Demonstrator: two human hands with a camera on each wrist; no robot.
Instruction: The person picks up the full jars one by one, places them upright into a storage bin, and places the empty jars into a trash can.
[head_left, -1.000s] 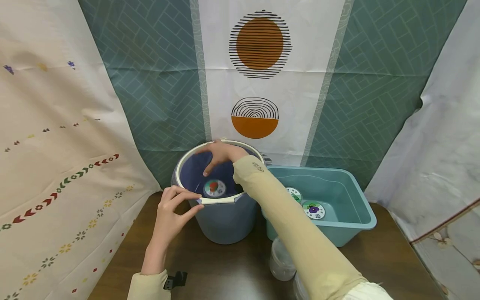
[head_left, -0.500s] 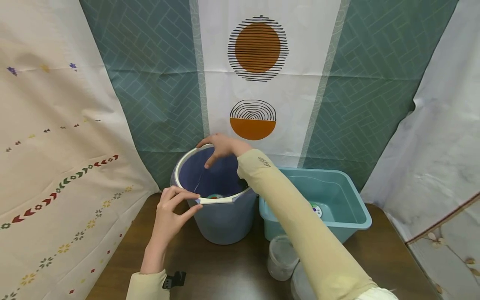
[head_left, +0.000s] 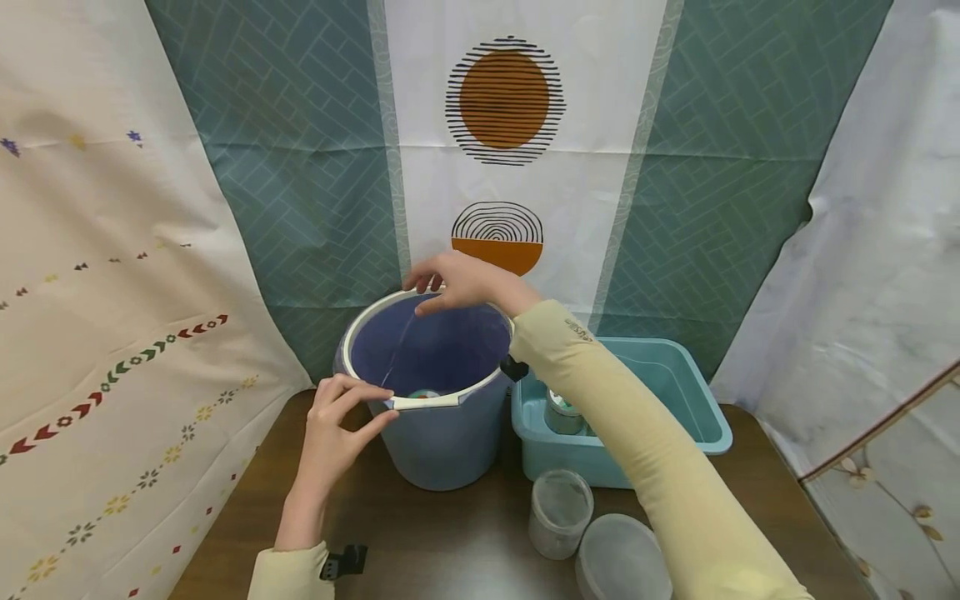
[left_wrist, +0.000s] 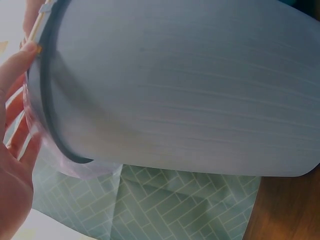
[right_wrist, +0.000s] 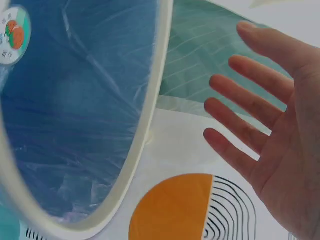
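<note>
A tall blue-grey trash bin (head_left: 450, 454) stands on the table, with a cream ring (head_left: 427, 402) round its mouth. My left hand (head_left: 333, 429) pinches the near left of that rim between thumb and fingers. Thin see-through plastic (left_wrist: 75, 167) hangs outside the rim beside those fingers, and more plastic (right_wrist: 80, 115) lines the inside. Over the bin's far rim is my right hand (head_left: 468, 279), its fingers loosely bent. The right wrist view has this hand (right_wrist: 280, 130) apart from the ring, holding nothing. Down in the bin sits a round fruit-picture label (right_wrist: 16, 37).
Right of the bin is a teal tub (head_left: 708, 396) with a round container (head_left: 562, 417) in it, partly hidden by my right sleeve. Two clear jars, a smaller one (head_left: 561, 512) and a wider one (head_left: 622, 554), stand in front. Patterned cloths (head_left: 322, 167) hang behind and at both sides.
My right hand has risen from the bin's mouth and moved slightly right, over the far rim. My left hand keeps its hold on the near rim. The wider jar shows more fully.
</note>
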